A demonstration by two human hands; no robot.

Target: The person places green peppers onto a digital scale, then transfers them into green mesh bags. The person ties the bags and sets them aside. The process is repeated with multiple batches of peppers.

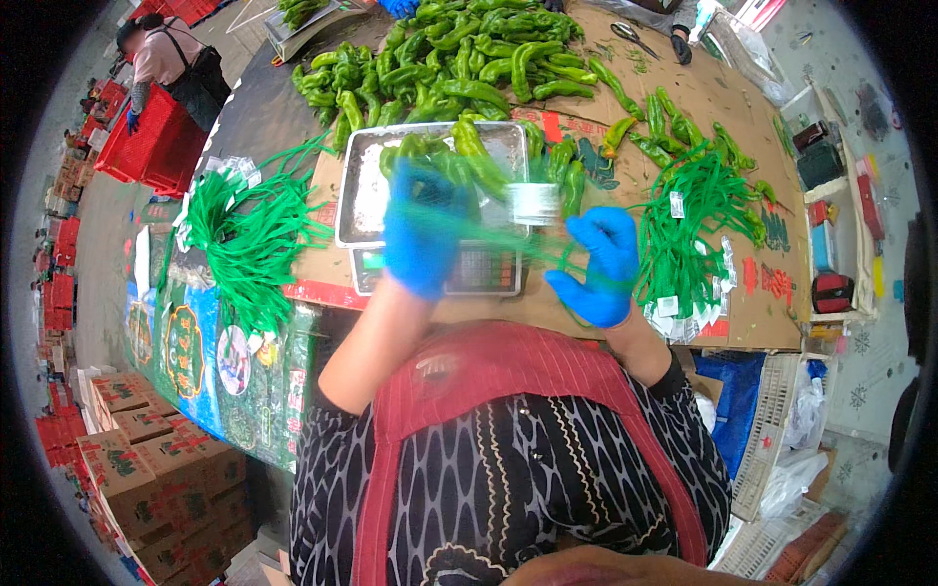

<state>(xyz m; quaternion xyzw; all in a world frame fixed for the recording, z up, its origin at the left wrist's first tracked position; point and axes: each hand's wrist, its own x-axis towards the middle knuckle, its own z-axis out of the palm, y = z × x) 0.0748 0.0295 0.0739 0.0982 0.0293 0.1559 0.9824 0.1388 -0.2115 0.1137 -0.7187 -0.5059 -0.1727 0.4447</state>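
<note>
My left hand (423, 227), in a blue glove and blurred by motion, is over the near left part of the kitchen-type scale's metal tray (359, 198). A green mesh net bag (487, 225) with a white tag (533, 204) stretches from it to my right hand (604, 267). The right hand, also blue-gloved, has its fingers curled and thumb apart; the net's strands pass by its palm, and its grip is unclear. Green peppers (473, 150) lie on the tray behind the left hand. The scale's keypad (473, 272) shows below the tray.
Green peppers are heaped (469, 62) at the table's far side. Bundles of green net bags lie left (245, 242) and right (678, 227). Scissors (634, 38) rest near a co-worker's dark-gloved hand (681, 47). Another person (172, 62) stands by red crates (154, 139); cartons (157, 469) are stacked lower left.
</note>
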